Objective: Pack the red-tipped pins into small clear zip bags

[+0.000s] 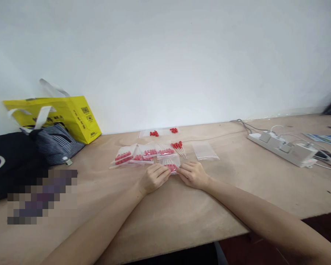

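Between my hands a small clear zip bag (169, 161) lies on the table, with red-tipped sticks inside. My left hand (155, 177) pinches its near left corner, fingers curled. At the near right corner my right hand (192, 174) has its fingers closed on the same bag's edge. Just beyond sit several filled zip bags (123, 156), overlapping toward the left. A loose bunch of red-headed sticks (179, 148) lies behind my right hand, and a stack of flat clear bags (205, 151) is to its right. The bag's near edge is partly hidden by my fingers.
More red-tipped sticks (154, 133) rest on clear plastic near the wall. On the left stand a yellow bag (84, 121), a striped pouch (55, 143) and a black bag (16, 162). A white power strip (281, 149) with plugged-in chargers and cables lies at the right.
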{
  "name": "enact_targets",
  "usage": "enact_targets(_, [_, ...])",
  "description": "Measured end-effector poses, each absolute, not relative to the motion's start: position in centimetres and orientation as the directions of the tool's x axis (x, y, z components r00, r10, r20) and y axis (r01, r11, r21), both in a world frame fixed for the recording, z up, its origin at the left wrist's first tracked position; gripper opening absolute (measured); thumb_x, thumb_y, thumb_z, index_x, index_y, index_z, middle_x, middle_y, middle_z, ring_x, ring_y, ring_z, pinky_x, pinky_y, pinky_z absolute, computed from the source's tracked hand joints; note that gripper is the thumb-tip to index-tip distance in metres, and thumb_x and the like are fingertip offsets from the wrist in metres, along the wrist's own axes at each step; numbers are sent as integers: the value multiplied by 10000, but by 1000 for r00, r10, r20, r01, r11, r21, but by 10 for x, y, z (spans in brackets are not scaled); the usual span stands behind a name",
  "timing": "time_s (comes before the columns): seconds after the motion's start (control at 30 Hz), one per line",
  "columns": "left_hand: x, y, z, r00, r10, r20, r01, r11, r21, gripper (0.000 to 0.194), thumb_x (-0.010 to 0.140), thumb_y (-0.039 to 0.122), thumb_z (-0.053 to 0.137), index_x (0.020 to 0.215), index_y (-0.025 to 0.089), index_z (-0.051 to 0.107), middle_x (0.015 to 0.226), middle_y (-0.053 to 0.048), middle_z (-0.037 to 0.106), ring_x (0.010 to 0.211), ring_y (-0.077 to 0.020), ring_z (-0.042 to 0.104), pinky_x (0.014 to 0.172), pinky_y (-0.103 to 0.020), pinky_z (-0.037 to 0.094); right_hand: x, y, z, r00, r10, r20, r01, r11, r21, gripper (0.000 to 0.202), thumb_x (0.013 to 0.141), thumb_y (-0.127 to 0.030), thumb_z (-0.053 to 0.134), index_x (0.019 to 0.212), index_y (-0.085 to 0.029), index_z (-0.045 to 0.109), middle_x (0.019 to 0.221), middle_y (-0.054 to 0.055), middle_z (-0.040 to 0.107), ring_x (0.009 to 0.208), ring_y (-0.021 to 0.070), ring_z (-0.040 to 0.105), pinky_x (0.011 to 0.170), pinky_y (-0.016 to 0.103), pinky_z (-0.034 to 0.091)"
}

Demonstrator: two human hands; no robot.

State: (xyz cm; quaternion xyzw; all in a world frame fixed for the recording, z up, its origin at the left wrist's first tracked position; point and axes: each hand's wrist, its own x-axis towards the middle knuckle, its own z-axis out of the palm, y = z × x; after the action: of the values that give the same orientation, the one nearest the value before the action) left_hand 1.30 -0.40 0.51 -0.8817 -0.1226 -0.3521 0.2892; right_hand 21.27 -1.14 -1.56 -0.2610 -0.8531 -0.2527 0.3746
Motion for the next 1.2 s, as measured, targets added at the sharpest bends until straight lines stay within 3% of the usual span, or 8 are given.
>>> enact_targets(0.47, [12,-1,1,756,-43,653,395,-766,-507,115,827,73,459,780,133,544,712,-43,633,627,-142,569,598,-276,475,204,-10,-17,-617,189,764,608,730,310,188,818,-155,419,712,-161,573,588,-9,554,530,92,444,494,263,238])
enact_targets(0.87, [-10,-3,4,729,172,662,538,-742,-399,261,880,77,313,746,126,532,674,-69,593,645,-179,550,599,-302,447,213,-10,-19,-598,382,705,631,766,121,201,814,-148,378,704,-176,543,611,-3,539,502,86,416,476,234,240])
enact_targets(0.97, [-16,-5,5,739,198,644,509,-790,-341,279,883,94,296,728,156,519,649,-34,586,617,-154,540,594,-271,448,215,-10,-19,-585,453,672,614,790,1,194,821,-135,351,768,-181,532,734,23,567,559,91,467,475,216,275])
enact_targets(1.07, [-19,-6,6,740,225,634,489,-827,-276,200,883,157,340,797,169,520,690,-21,598,657,-138,554,636,-247,462,220,-11,-15,-533,518,669,510,828,-234,159,833,-136,346,807,-188,493,888,59,568,688,105,527,545,206,369])
enact_targets(1.2, [-20,-3,6,620,486,616,642,-766,-42,201,871,215,357,1007,166,496,928,-70,600,893,-179,553,793,-314,456,233,-14,-6,-415,617,668,317,787,-530,97,853,-195,386,783,-202,453,867,60,581,802,134,560,659,253,439])
